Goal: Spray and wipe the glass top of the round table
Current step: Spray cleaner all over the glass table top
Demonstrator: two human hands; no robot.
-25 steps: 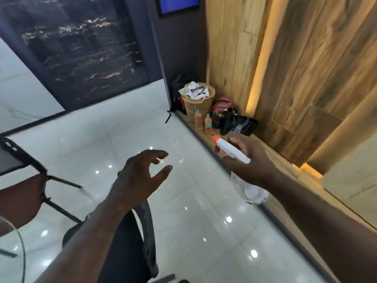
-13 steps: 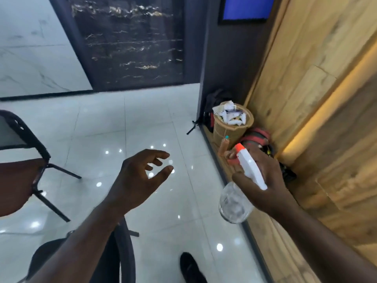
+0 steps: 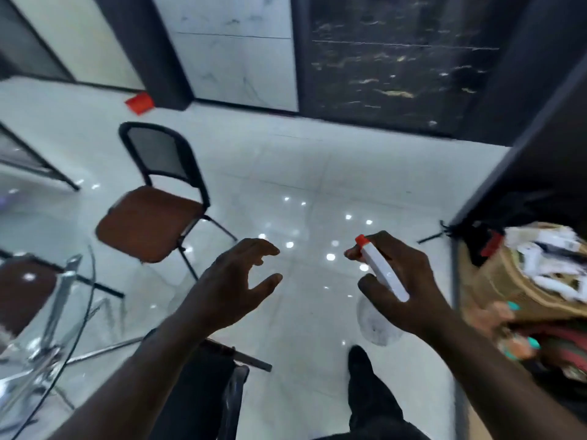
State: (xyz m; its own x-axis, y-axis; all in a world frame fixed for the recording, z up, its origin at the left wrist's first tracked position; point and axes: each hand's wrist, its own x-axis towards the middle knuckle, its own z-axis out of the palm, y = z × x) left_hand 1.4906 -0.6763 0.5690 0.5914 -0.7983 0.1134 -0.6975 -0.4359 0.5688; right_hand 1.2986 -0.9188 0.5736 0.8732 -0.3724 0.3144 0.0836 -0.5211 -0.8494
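Right hand [image 3: 401, 281] grips spray bottle [image 3: 382, 271]; chair [image 3: 152, 217] beside glass table [image 3: 79, 300].

A black chair with a brown seat [image 3: 149, 223] stands on the glossy white floor [image 3: 317, 173] — a paper-filled woven basket [image 3: 495, 282] at right.

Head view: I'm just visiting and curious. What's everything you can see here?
sprayer: 1, white head, orange nozzle, clear body, in the right hand
table: 1, clear glass top, chrome legs, lower left
chairs: 2, brown seats, black frames, left; the second seen through the glass
chair back: 1, black, under the left arm
basket: 1, tan wicker, full of white paper, right edge
bottles: 2, orange, teal caps, blurred, beside the basket
red sheet: 1, red, far floor, upper left
shoe: 1, black, bottom centre
left hand: empty, fingers spread, centre
right hand: grips the sprayer, centre right
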